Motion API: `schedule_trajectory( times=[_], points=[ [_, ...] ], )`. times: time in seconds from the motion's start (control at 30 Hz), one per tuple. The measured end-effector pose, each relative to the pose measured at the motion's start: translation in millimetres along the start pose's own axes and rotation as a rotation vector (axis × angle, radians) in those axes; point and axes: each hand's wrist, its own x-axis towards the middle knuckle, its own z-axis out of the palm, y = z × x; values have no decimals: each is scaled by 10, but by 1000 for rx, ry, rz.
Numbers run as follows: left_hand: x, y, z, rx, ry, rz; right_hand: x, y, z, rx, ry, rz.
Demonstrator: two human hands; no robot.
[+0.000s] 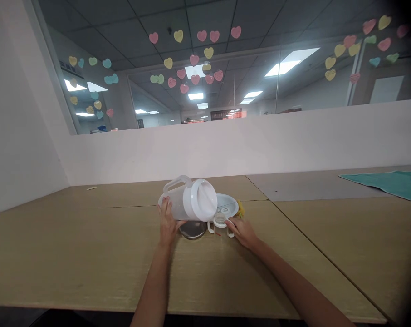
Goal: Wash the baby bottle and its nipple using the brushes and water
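Observation:
My left hand (168,221) is wrapped around the body of a translucent pitcher (178,205) with a white lid. The pitcher lies tipped nearly on its side, handle upward, its lid end toward the right. Just below that end is a small clear cup (220,220) with a white rim and two white handles. The fingers of my right hand (242,230) close on the cup's right handle. Whether liquid is flowing cannot be made out. Behind the cup sits a pale bowl (233,202) with a white ring-shaped piece (225,210) in it.
A round dark metallic disc (193,230) lies on the wooden table (90,254) under the pitcher. Something yellow (241,209) shows beside the bowl. A green cloth (389,181) lies at the far right. A white wall (192,150) with a window above bounds the table's back.

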Motion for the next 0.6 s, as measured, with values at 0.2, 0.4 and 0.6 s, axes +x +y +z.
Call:
schedule_trajectory(
  times=[0.2, 0.4, 0.6],
  points=[
    [-24, -3, 32, 52, -26, 9, -5, -20, -2, 7, -9, 4],
    [-13, 5, 23, 49, -22, -5, -3, -18, 3, 6, -1, 1],
    [3, 17, 11, 27, -16, -3, 1, -18, -3, 3, 4, -3]
  ],
)
